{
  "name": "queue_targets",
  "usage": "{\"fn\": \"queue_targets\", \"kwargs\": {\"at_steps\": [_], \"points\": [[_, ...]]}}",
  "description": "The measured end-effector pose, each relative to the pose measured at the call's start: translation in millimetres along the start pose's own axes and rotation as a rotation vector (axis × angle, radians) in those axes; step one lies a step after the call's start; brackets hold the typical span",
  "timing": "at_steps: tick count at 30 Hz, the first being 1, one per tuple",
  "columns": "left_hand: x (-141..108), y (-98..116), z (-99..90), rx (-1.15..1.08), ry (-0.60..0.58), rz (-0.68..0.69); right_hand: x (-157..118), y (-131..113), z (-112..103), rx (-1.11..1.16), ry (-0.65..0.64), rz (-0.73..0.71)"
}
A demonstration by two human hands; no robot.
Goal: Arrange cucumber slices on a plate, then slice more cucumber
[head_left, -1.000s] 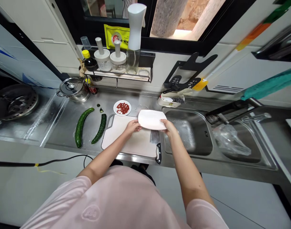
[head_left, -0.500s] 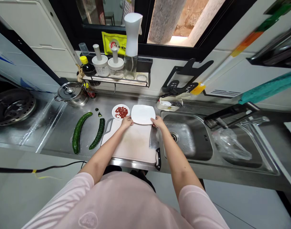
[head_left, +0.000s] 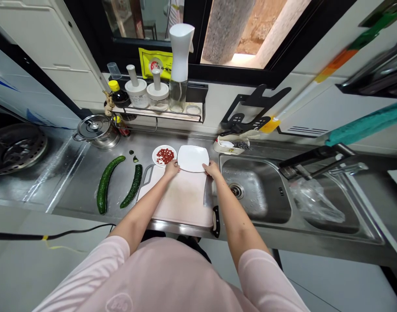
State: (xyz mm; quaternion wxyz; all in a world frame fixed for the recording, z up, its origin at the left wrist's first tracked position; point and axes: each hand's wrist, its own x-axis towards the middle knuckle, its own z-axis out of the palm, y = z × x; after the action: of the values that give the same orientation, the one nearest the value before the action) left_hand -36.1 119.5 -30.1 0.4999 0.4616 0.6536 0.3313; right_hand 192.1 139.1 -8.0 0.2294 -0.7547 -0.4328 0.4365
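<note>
Bright, even light fills the kitchen, and daylight glows through the window (head_left: 232, 34). Long white glare streaks the steel counter (head_left: 70, 173), and the sink (head_left: 255, 186) shines softly. Shadows are faint, even around the plate (head_left: 193, 158). Everything is sharp, without motion blur, but the wide lens bends the cabinets (head_left: 38, 47) and stretches the shirt (head_left: 159, 277) at the edges.

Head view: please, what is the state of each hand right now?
Left hand: at edge of white square ceramic plate; grip cannot be told.
Right hand: at same edge; grip cannot be told.
</note>
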Motion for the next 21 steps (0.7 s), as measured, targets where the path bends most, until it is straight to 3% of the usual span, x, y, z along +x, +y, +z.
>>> {"fn": "queue_targets", "kwargs": {"at_steps": [4, 10, 14, 21], "points": [[-4, 5, 0.5, 0.239, 0.045, 0.054, 8, 6, 2, -0.15, 0.052, -0.061], [-9, 16, 1.8, 0.475, 0.112, 0.075, 4, 0, 1, -0.44, 0.041, -0.025], [-12, 19, 2.6, 0.543, 0.122, 0.079, -2, -7, 1, -0.581, 0.035, -0.013], [-14, 19, 2.0, 0.592, 0.149, 0.088, -4, -12, 8, -0.634, 0.055, 0.012]]}}
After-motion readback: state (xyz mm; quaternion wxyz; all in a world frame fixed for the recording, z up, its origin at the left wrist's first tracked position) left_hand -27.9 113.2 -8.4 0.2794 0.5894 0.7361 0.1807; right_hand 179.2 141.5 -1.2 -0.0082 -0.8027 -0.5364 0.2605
